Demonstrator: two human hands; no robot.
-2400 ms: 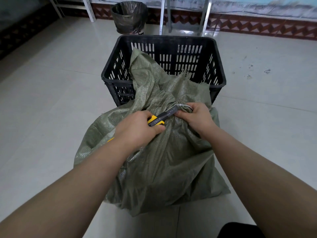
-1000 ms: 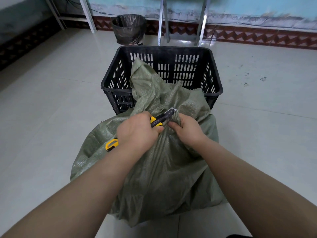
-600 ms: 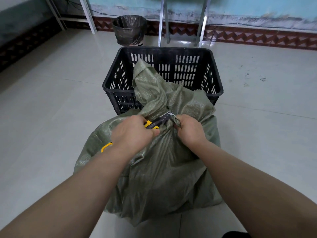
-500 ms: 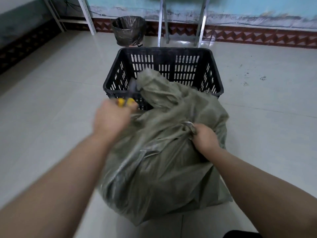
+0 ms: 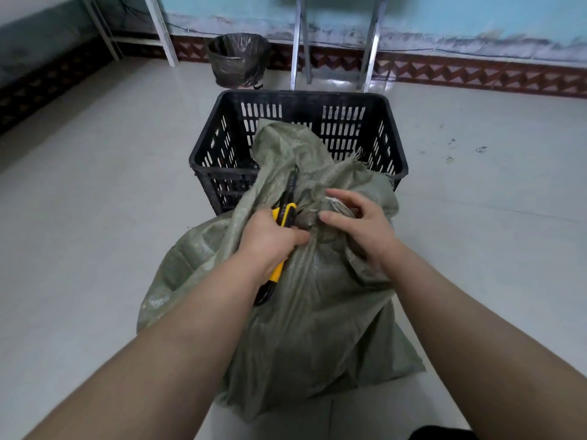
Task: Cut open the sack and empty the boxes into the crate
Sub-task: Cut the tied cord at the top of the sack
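A full green woven sack (image 5: 311, 312) stands on the floor and leans against the near wall of a black slatted plastic crate (image 5: 219, 147). Its loose top flap hangs over the crate's rim. My left hand (image 5: 270, 239) grips a yellow and black utility knife (image 5: 286, 214), which points up and away along the sack's bunched neck. My right hand (image 5: 359, 223) rests on the tied neck, thumb and fingers curled loosely around the knot with its pale tie. No boxes show; the sack hides its contents.
A bin with a black liner (image 5: 236, 60) stands by the far wall, left of two metal legs (image 5: 368, 42). A white frame leg (image 5: 160, 30) is at the back left. Pale tiled floor (image 5: 95, 185) surrounds the crate and sack.
My left hand swung out to the left with the knife, then came back to the sack's neck, blade now pointing up. My right hand loosened its grip on the knot.
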